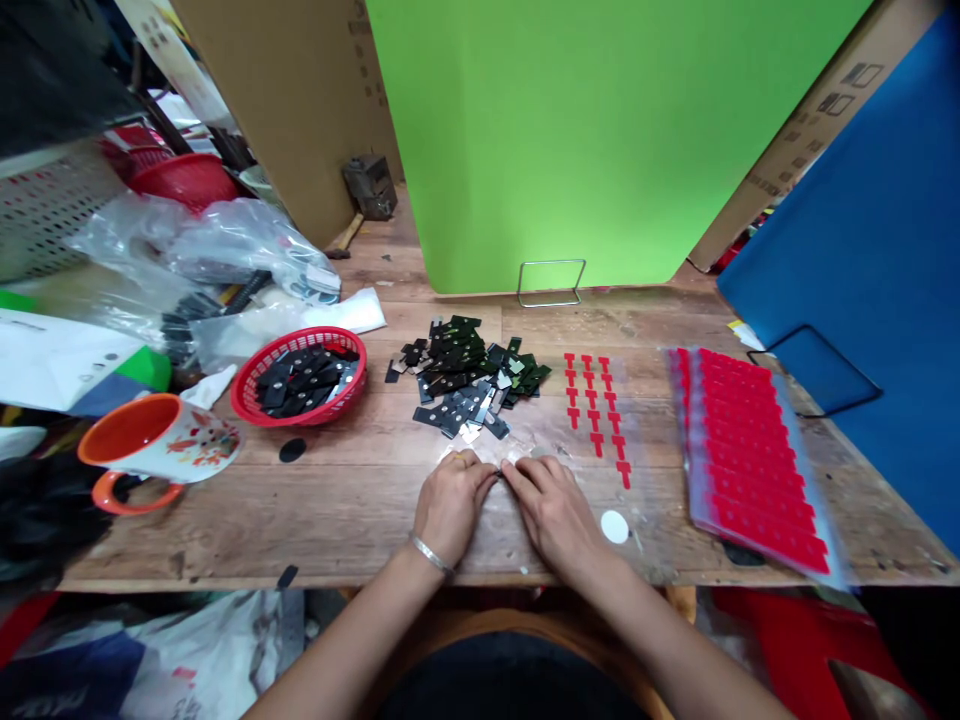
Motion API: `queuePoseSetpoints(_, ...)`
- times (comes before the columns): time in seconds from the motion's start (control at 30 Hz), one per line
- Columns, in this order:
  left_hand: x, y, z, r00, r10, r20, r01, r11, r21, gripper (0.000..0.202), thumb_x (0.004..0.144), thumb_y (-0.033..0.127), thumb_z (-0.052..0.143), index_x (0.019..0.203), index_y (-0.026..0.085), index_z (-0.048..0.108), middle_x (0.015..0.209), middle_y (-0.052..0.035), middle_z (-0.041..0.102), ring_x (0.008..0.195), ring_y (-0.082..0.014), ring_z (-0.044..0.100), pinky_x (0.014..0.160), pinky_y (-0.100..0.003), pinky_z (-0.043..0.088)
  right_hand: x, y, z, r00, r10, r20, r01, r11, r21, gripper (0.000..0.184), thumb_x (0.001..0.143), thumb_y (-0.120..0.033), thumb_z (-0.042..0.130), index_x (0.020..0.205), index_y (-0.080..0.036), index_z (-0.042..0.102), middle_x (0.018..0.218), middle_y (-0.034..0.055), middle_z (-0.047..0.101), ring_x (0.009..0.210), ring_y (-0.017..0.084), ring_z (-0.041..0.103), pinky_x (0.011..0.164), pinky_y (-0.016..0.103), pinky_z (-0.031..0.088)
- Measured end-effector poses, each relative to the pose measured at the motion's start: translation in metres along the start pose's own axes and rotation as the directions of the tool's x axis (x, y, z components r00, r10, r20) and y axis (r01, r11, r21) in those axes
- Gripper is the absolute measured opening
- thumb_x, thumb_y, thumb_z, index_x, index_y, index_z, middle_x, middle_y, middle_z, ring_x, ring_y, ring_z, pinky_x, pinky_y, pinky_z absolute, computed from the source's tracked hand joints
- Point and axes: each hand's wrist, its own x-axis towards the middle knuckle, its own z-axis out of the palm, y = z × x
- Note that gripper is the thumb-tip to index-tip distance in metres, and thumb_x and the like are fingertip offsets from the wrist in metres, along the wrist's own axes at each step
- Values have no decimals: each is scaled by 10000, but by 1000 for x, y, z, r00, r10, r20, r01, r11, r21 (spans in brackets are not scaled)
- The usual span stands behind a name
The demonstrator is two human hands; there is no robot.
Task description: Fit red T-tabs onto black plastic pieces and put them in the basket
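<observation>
Your one camera sat on your head, looking forward and down at the surface (337, 505) from close above, your left hand (450, 505) and right hand (556, 512) low centre, green board (600, 140) beyond.

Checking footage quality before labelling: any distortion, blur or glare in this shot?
Head view: wide-angle stretch splays the green board and blue board outward; left hand and right hand sharp at centre; light soft, shadows faint; glare on the plastic bags.

One left hand (450, 503), one right hand (556, 512), one red basket (241, 398), one orange mug (196, 445).
</observation>
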Motion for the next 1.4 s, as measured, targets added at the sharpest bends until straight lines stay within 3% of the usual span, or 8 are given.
queuePoseSetpoints(0.3, -2, 4, 2, 999, -16, -33, 17, 1000, 8, 255, 861, 286, 413, 818, 208, 652, 756, -51, 548, 761, -167, 515, 677, -270, 397, 2, -3, 5, 1000, 7, -4, -7, 1000, -12, 434, 852, -130, 430, 1282, -194, 423, 1053, 121, 558, 968, 250, 459, 782, 396, 430)
queuePoseSetpoints(0.5, 2, 0, -2, 994, -99, -51, 88, 979, -182, 185, 824, 296, 476, 839, 200, 634, 809, -54, 612, 804, -188, 560, 749, -313, 422, -4, 9, -11, 967, 195, -165, -134, 938, 320, 378, 839, -151, 435, 1214, -199, 449, 1073, 89, 566, 972, 201, 506, 815, 334, 431)
queuePoseSetpoints(0.6, 8, 2, -4, 973, -232, 0, 197, 827, -526, 195, 804, 353, 498, 846, 184, 588, 839, -50, 644, 792, -180, 595, 762, -330, 456, -13, 42, -30, 885, 410, -220, -304, 868, 394, 198, 837, -188, 429, 1005, -179, 533, 923, 61, 596, 835, 168, 548, 729, 278, 433)
queuePoseSetpoints(0.7, 18, 15, 0, 933, -294, 206, 327, 457, -827, 222, 773, 380, 536, 803, 161, 519, 763, -41, 648, 688, -150, 620, 686, -315, 508, -19, 78, -48, 827, 530, -190, -462, 831, 308, 91, 794, -195, 465, 803, -180, 554, 757, 21, 593, 712, 156, 546, 662, 260, 406)
queuePoseSetpoints(0.83, 39, 47, 14, 874, -242, 422, 463, 145, -875, 180, 747, 302, 587, 790, 145, 510, 711, -33, 642, 589, -109, 615, 617, -280, 534, -13, 102, -54, 839, 523, -153, -504, 851, 147, 96, 750, -150, 477, 733, -178, 567, 757, 22, 589, 718, 151, 536, 657, 243, 375)
queuePoseSetpoints(1.0, 71, 73, 41, 848, -245, 471, 496, 51, -867, 75, 741, 171, 596, 743, 133, 531, 702, -36, 636, 550, -90, 608, 533, -221, 535, 4, 107, -46, 878, 474, -57, -472, 880, 55, 115, 727, -112, 485, 704, -167, 583, 750, 36, 585, 698, 140, 523, 635, 223, 356)
queuePoseSetpoints(1.17, 93, 72, 62, 837, -273, 475, 501, 33, -865, 87, 717, 136, 620, 716, 128, 533, 695, -22, 618, 560, -94, 613, 485, -202, 531, 12, 118, -43, 885, 466, 3, -465, 884, 49, 102, 676, -89, 517, 635, -167, 568, 619, 6, 559, 584, 125, 487, 542, 211, 310)
queuePoseSetpoints(1.4, 96, 65, 65, 823, -275, 498, 520, 9, -854, 141, 696, 163, 652, 753, 130, 527, 761, -45, 631, 627, -132, 644, 488, -218, 539, 3, 107, -34, 875, 473, -99, -472, 881, 31, 136, 734, -113, 497, 778, -156, 618, 809, 65, 577, 727, 155, 506, 635, 235, 342)
